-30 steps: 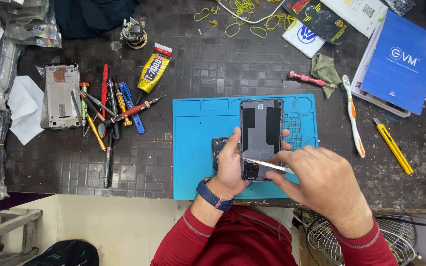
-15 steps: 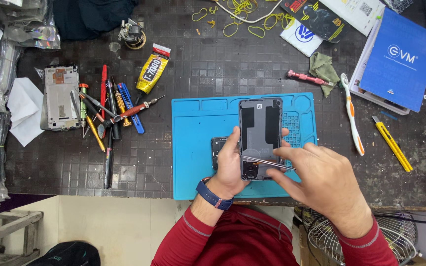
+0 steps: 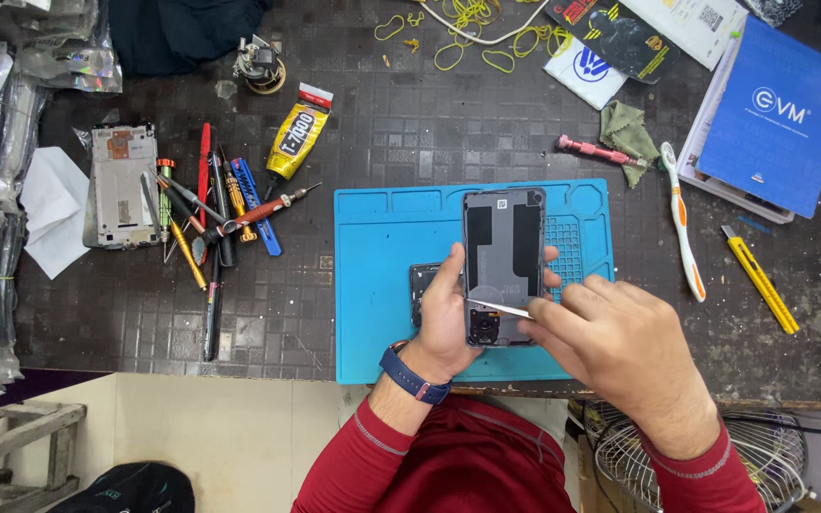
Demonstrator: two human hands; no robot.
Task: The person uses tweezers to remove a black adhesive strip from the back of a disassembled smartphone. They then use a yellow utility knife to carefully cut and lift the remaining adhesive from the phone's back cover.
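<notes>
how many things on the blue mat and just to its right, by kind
phones, opened: 1
dark parts beside the phone: 1
thin metal blades: 1
toothbrushes: 1
yellow utility knives: 1
pink screwdrivers: 1
green cloths: 1
total: 7
The left hand grips the phone on the blue mat; the right hand holds the blade against it.

Left hand (image 3: 447, 309) gripping, right hand (image 3: 610, 332) pinching.

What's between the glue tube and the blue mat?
Head view: bare dark tabletop between the yellow glue tube and the blue mat; only a screwdriver tip nears it.
</notes>
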